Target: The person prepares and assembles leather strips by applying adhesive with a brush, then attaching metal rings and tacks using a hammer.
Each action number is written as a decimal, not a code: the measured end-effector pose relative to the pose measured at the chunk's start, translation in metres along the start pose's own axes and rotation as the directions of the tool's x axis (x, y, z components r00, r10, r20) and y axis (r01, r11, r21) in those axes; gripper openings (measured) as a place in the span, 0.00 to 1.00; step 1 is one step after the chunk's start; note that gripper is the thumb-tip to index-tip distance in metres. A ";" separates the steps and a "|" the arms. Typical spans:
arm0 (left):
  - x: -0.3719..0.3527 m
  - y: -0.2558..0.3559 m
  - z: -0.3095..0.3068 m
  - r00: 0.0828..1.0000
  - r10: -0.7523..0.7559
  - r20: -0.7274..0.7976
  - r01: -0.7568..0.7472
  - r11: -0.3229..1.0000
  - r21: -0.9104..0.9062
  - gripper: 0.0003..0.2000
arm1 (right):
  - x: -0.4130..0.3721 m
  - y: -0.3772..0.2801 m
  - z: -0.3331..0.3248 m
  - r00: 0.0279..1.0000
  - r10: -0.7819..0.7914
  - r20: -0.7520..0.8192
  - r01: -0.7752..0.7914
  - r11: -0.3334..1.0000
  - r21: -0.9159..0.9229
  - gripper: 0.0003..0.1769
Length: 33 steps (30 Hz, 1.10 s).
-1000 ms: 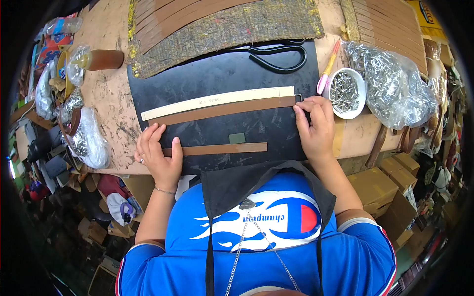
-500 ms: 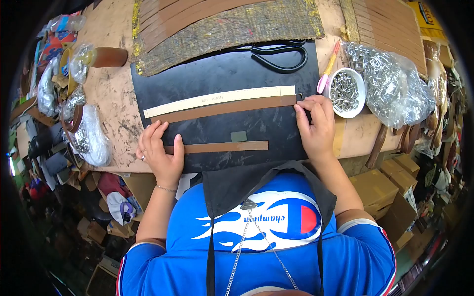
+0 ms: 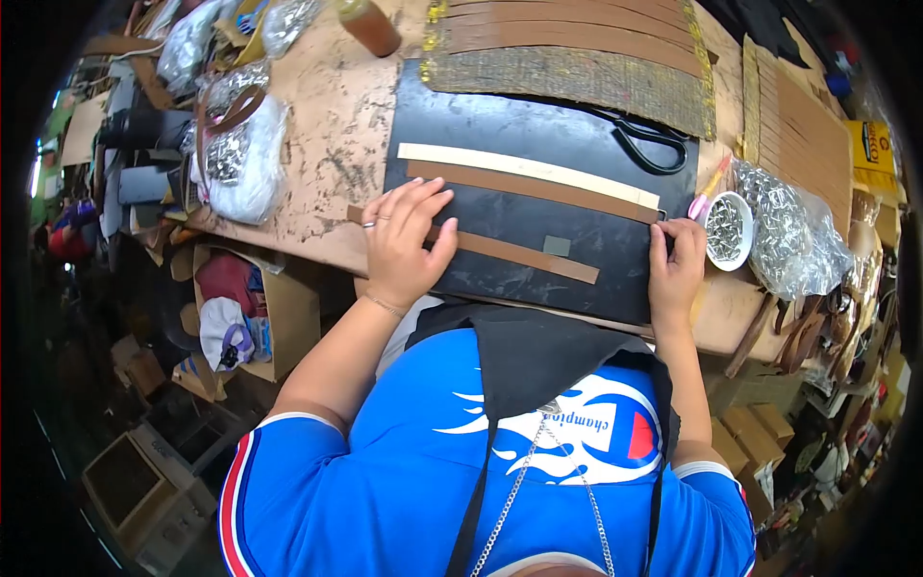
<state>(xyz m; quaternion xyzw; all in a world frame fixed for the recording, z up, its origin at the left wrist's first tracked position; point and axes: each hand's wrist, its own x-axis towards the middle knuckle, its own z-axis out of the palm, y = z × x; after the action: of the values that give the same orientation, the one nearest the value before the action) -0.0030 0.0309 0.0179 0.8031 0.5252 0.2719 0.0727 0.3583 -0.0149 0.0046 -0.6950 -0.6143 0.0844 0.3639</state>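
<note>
A cream strip (image 3: 529,172) lies against the upper brown strip (image 3: 538,190) on a black mat (image 3: 500,120). My left hand (image 3: 404,240) rests palm down with its fingers apart, its fingertips by the upper strip's left end. It lies across the lower brown strip (image 3: 524,258), whose left end sticks out beyond it. At the upper strip's right end, my right hand (image 3: 678,264) has thumb and fingers closed on the tip, beside a small metal loop (image 3: 662,214). A small grey-green square (image 3: 556,245) lies between the two brown strips.
Black-handled scissors (image 3: 649,149) lie below a woven board (image 3: 577,82) with cut brown strips. Right of the mat are a white cup of metal rings (image 3: 728,231), a pink-and-yellow tool (image 3: 709,189) and a bag of metal parts (image 3: 788,231). A bottle (image 3: 370,27) stands upper left.
The camera view has turned, and the table things appear tilted and farther right. My left hand has shifted along the lower brown strip, baring its left end. My right hand remains at the upper strip's right end.
</note>
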 end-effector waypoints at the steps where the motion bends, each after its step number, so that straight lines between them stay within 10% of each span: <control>1: -0.001 -0.001 0.001 1.000 0.005 0.011 -0.005 1.000 -0.001 0.18 | 0.000 0.000 0.000 1.000 -0.013 0.000 0.013 1.000 0.002 0.06; 33: -0.002 -0.002 0.009 0.998 -0.037 0.044 0.032 0.993 0.114 0.19 | 0.001 0.000 0.002 0.996 -0.054 -0.072 0.053 0.999 -0.008 0.06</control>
<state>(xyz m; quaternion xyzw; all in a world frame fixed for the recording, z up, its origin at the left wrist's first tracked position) -0.0011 0.0313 0.0091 0.8027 0.5518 0.2220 0.0437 0.3576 -0.0128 0.0032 -0.6820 -0.6195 0.0477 0.3857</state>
